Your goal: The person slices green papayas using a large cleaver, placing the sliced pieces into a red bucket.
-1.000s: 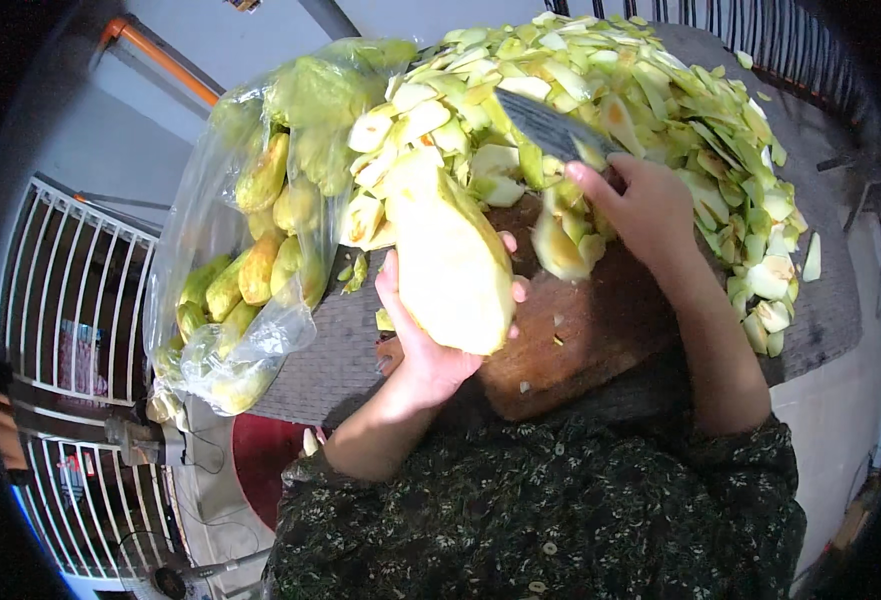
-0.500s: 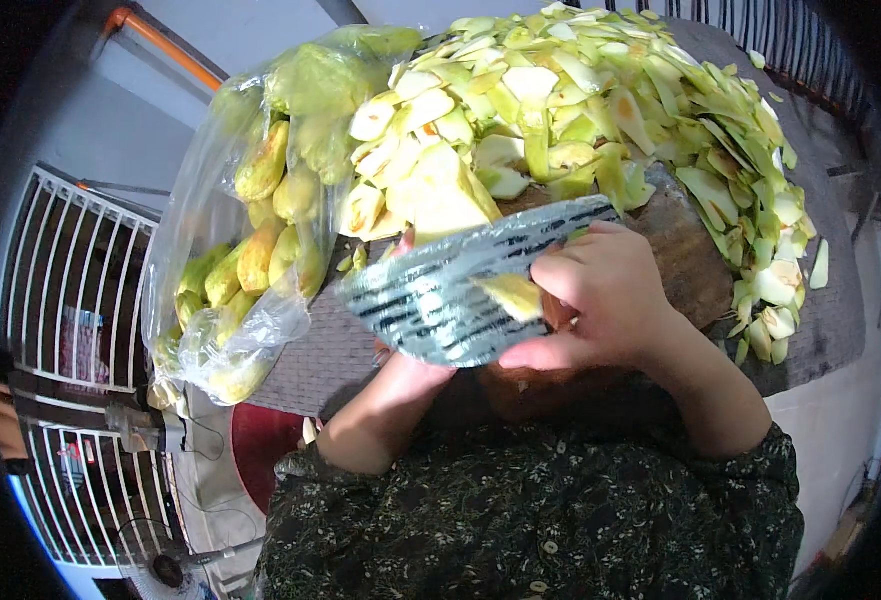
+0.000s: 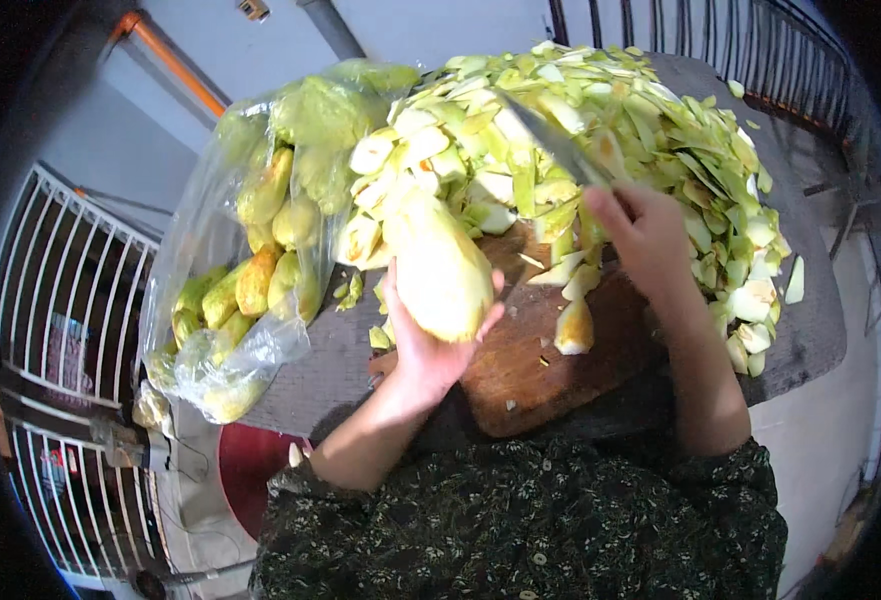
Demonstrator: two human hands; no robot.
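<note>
Head view: left hand point(image 3: 425, 355) left of frame centre, fingers point(image 3: 492, 315) spread and curled round the lower end of a pale peeled fruit point(image 3: 442, 270), thumb on the near side; fruit tilted, narrow end up. Right hand point(image 3: 642, 235) right of centre, fingers wrapped on the knife point(image 3: 550, 145), handle mostly hidden, blade blurred and apart from the fruit. Step in hand, by judgement: slicing or paring, between strokes. Next cut would call for a steady left grip, fingers clear of the edge.

Surface: grey-covered desk point(image 3: 805, 295); brown cutting board point(image 3: 520, 385) below centre, a few slices on it; big heap of green-white slices point(image 3: 650, 125) upper right. Clear bag point(image 3: 182, 255) of fruit at left.

Room: red stool point(image 3: 245, 475) lower left, white grille point(image 3: 65, 290) far left, orange pipe point(image 3: 172, 65) upper left, dark railing point(image 3: 712, 40) upper right.
</note>
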